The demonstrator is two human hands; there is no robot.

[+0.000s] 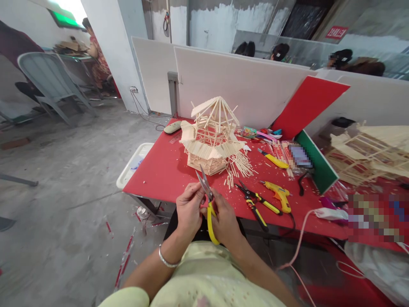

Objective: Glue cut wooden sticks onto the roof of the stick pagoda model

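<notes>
My right hand (223, 215) is closed round a pair of scissors (210, 209) with yellow handles, its blades parted and pointing up and away from me. Close against the blades, my left hand (189, 204) has its fingers pinched together; whatever they hold is too small to make out. Beyond both hands stands a pavilion model (207, 149) built of thin wooden sticks, with a pointed, partly covered roof frame over a wider lower roof. Loose cut sticks (241, 165) lie in a heap at its right side.
On the red table (156, 170) lie pliers (255, 202), a yellow glue gun (278, 196) and a yellow-handled knife (273, 159). A green board (316, 164) stands at the right, before another stick model (373, 149). A white tray (136, 164) sits beyond the left edge.
</notes>
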